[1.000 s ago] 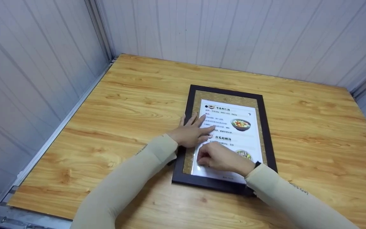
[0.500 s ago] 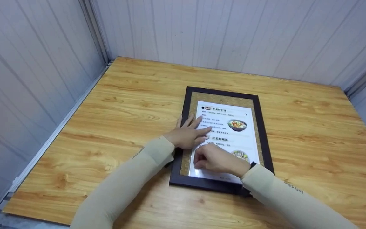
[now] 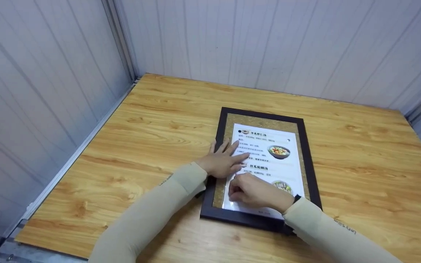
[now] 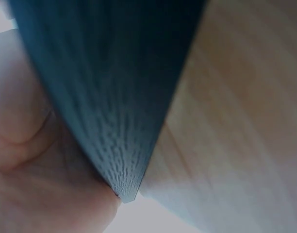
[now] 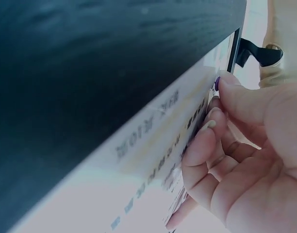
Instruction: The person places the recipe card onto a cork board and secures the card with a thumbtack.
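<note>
A printed recipe sheet (image 3: 283, 168) in a glossy clear cover lies on a cork board (image 3: 261, 118) with a dark frame (image 3: 308, 160). My left hand (image 3: 220, 163) lies over the frame's left side, fingers spread flat on the sheet. In the left wrist view its palm (image 4: 51, 174) meets the frame's dark edge (image 4: 109, 121). My right hand (image 3: 252, 191) has curled fingers at the sheet's lower left. There its thumb and finger pinch a small purple pushpin (image 5: 217, 83) against the sheet, as the right wrist view shows. The upper corners carry a black pin (image 3: 239, 131) and a pale one (image 3: 288, 140).
The board lies on a wood-grain table (image 3: 152, 120). Pale panelled walls (image 3: 261, 44) stand behind and at both sides. Both forearms wear beige sleeves (image 3: 166, 204), and a black wrist strap (image 3: 297, 198) shows at the right wrist.
The head view has shifted slightly, moving the whole scene in the picture. Both hands stay at the same places on the sheet, the right at its lower left.
</note>
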A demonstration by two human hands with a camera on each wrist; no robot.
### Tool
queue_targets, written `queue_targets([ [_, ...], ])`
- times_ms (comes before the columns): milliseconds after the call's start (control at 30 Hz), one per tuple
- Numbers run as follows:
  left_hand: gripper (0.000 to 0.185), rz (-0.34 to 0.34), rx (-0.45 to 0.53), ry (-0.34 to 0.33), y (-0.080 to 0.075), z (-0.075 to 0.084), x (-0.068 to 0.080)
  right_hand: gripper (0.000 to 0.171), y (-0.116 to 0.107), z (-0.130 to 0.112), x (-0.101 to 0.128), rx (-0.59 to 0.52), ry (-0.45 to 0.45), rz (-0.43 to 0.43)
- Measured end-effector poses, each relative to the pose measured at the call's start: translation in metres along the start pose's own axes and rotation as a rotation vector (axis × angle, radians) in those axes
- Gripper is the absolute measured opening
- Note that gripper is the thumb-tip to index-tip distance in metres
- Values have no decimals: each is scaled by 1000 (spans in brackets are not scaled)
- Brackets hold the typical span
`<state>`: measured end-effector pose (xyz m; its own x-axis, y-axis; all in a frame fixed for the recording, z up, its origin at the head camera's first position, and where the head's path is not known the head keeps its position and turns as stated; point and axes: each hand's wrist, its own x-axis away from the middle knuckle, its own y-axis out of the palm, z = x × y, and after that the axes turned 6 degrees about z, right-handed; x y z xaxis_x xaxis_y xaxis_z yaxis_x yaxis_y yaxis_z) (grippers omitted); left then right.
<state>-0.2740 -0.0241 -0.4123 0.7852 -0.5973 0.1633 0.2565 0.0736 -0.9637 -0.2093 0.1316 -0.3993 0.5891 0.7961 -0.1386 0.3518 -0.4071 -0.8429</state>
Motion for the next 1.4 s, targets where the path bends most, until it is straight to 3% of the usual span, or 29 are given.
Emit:
queue_targets([
  [233,49,-4,-4,36,0,3,-7,11,-4,0,2,5,24,-9],
  [433,49,1,-5,16,-2,-3,-3,13,-2,-1,-6,50,26,-35],
  [867,49,4,-25,57,-2,-4,-17,13,0,2,-1,167,17,34],
  [1033,49,14,-47,51,-1,-8,-20,9,-6,2,5,114,64,-3],
  [1133,49,31,-34,46,-1,-12,-19,10,-14,9,11,79,125,57],
  [1233,49,54,5,50,-2,-18,-16,18,-29,19,19,58,220,172],
  [1400,51,134,108,49,-6,-39,-1,22,-55,46,32,49,314,338],
])
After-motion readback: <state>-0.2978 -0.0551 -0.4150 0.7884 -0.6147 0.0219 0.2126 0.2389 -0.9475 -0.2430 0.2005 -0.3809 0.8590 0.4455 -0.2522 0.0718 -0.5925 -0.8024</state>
